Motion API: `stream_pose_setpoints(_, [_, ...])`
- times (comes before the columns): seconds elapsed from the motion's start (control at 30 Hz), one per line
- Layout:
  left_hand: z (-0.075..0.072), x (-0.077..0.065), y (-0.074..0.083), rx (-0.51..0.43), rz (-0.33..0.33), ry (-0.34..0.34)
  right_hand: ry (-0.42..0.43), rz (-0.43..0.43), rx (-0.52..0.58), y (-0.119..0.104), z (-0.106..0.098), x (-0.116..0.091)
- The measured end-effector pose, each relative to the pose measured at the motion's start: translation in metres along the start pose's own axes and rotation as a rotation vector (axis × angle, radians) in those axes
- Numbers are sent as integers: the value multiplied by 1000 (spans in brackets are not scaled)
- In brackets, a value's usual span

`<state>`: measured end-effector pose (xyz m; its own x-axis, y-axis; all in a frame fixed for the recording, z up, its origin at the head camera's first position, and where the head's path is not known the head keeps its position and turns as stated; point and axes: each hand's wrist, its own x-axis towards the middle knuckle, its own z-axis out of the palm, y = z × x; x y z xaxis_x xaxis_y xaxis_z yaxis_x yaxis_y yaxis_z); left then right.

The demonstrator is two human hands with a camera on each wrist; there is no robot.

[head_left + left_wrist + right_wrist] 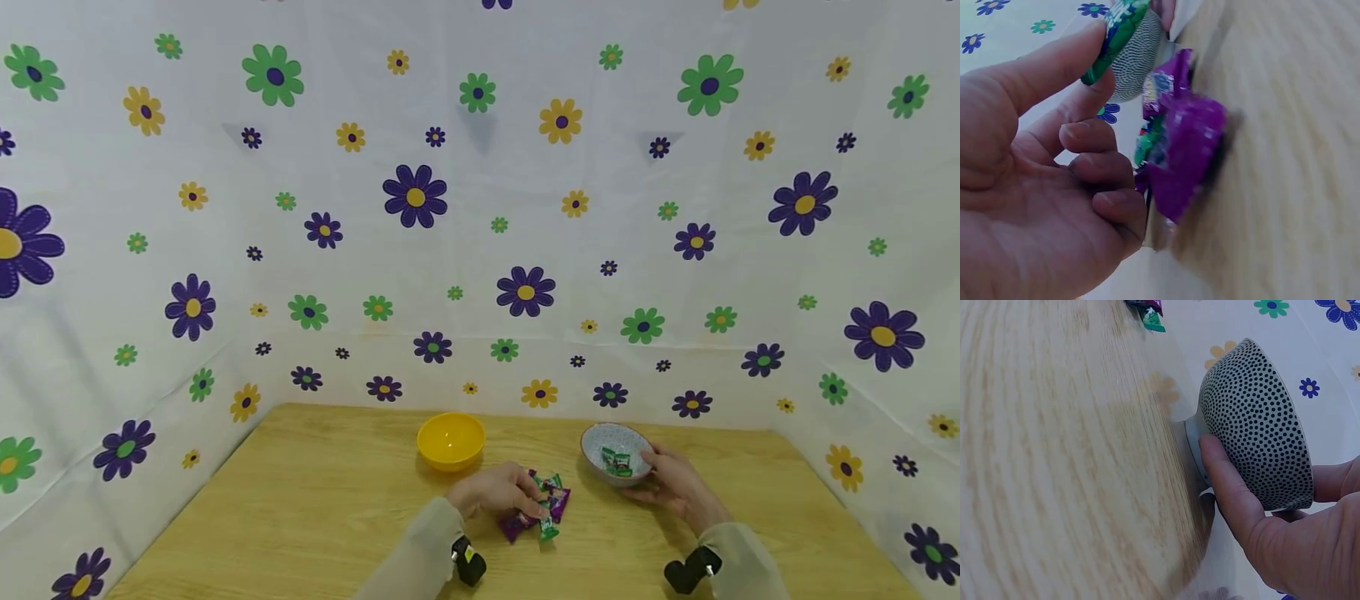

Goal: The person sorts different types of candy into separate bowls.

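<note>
A light, wood-grained tabletop (322,508) carries a glossy yellow round bowl (450,457) near its back edge. Closer to the front, small shiny purple-wrapped packets (559,502) and a green-wrapped packet (553,482) lie in a loose heap. Whether the pale, dark-dotted round bowl (1254,425) at right touches the surface cannot be told.

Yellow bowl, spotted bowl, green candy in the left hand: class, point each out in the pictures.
Yellow bowl (451,442), head view: its bare inside.
Spotted bowl (1255,428), right wrist view: its outer wall.
Green candy (1119,39), left wrist view: its wrapper.
</note>
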<state>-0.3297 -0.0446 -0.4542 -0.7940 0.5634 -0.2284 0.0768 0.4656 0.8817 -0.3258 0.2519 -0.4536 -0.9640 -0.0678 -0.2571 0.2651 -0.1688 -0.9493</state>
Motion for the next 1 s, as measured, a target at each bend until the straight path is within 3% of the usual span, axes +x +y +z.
stream_pose_setpoints(0.33, [0,11,20,-93,75,125,9,10,-14,-2,1,-2])
stream_pose_setpoints(0.73, [5,26,23,-77,26,227,19,12,-9,-3,4,-3])
stream_pose_setpoints(1.0, [18,36,34,-74,-8,323,18,18,7,-4,4,-3])
